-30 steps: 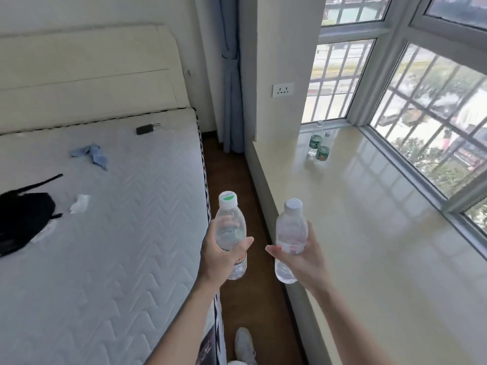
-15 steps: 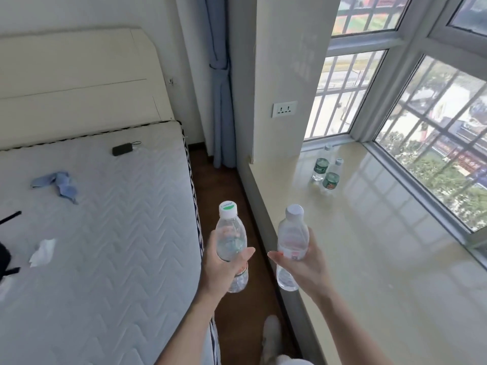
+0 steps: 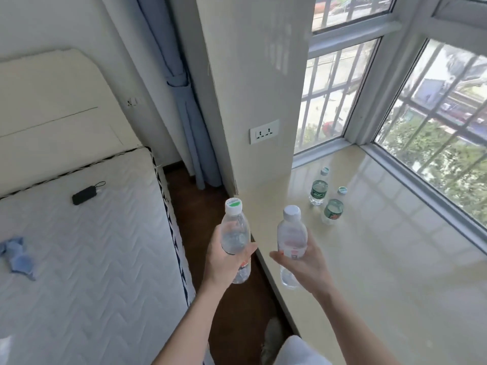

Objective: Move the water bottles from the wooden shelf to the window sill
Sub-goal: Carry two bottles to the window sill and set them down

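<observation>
Two clear water bottles are being carried upright, one per grip: left hand (image 3: 226,262) is wrapping the green-capped bottle (image 3: 235,238), right hand (image 3: 303,262) the white-capped bottle (image 3: 292,237). Window sill (image 3: 382,259) is lying ahead-right; right hand is nearer, already over its edge. Two green-labelled bottles (image 3: 319,191) are standing farther along the sill.

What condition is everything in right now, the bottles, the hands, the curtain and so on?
Left hand: closed around a bottle.
Green-capped bottle: upright, capped, held in the air.
Right hand: closed around a bottle.
White-capped bottle: upright, capped, held in the air.
Two green-labelled bottles: standing capped on the window sill.
Curtain: drawn aside, tied back.
Wall socket: nothing plugged in.
</observation>
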### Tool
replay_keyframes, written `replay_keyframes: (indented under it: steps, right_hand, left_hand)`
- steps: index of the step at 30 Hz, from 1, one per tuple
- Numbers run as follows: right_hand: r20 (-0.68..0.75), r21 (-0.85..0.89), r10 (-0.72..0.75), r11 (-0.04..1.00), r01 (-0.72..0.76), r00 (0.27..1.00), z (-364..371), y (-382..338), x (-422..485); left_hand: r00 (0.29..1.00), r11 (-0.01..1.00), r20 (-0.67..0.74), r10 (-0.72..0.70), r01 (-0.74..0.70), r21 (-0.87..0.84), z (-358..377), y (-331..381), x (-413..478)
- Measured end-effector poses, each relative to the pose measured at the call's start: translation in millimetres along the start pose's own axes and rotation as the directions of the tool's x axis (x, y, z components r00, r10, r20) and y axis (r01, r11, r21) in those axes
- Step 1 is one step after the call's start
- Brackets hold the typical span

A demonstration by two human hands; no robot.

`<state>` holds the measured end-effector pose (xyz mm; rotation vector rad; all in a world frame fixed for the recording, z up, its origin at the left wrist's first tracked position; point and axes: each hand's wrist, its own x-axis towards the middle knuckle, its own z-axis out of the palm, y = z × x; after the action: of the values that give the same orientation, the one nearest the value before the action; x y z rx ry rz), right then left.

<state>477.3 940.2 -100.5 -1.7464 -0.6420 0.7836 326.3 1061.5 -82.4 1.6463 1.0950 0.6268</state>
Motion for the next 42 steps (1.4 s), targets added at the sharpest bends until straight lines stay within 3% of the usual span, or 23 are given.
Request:
replay_keyframes:
  steps: [5, 11, 18, 25, 36, 42]
  right_hand:
    - [-0.028, 0.064, 0.057, 0.996, -0.055, 0.998, -14, -6, 61]
    - [-0.17, 0.126, 0.187, 0.978, -0.167, 0.968, -36, 13, 99]
    - [-0.392, 0.221, 0.35, 0.933, -0.282, 0.851, -55, 72, 131]
    - [-0.541, 0.192, 0.395, 0.917, -0.349, 0.742, -51, 137, 178]
    - [-0.612, 0.147, 0.409, 0.899, -0.412, 0.676, -39, 196, 230]
    - [-0.636, 0.142, 0.372, 0.917, -0.372, 0.676, -26, 205, 236]
  left_hand:
    - [0.994, 1.0, 0.106, -0.016, 0.015, 0.013, 27, 18, 69]
    - [0.96, 0.999, 0.275, -0.043, 0.033, 0.04, 76, 14, 133]
    - [0.884, 0.986, 0.46, -0.086, 0.008, 0.168, 145, -25, 208]
    - [0.746, 0.98, 0.654, -0.129, -0.007, 0.2, 212, -70, 270]
    - [0.693, 0.963, 0.717, -0.075, -0.135, 0.231, 274, -122, 330]
    - [0.683, 0.955, 0.73, -0.01, -0.211, 0.21, 284, -137, 335]
